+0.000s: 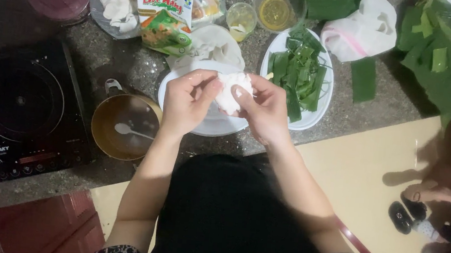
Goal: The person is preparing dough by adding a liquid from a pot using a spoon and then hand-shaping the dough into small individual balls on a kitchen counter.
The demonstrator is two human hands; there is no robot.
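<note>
Both hands, left (188,101) and right (263,111), pinch a white dough lump (230,92) between closed fingertips, held above a white plate (211,126) (probably to catch bits); leaf strips (298,73) lie nearby.

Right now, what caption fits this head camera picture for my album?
Both hands, left hand and right hand, pinch white dough above a white plate, beside cut green leaves.

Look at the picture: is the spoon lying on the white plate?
No: the spoon lies inside the brown pot, beside the white plate.
</note>
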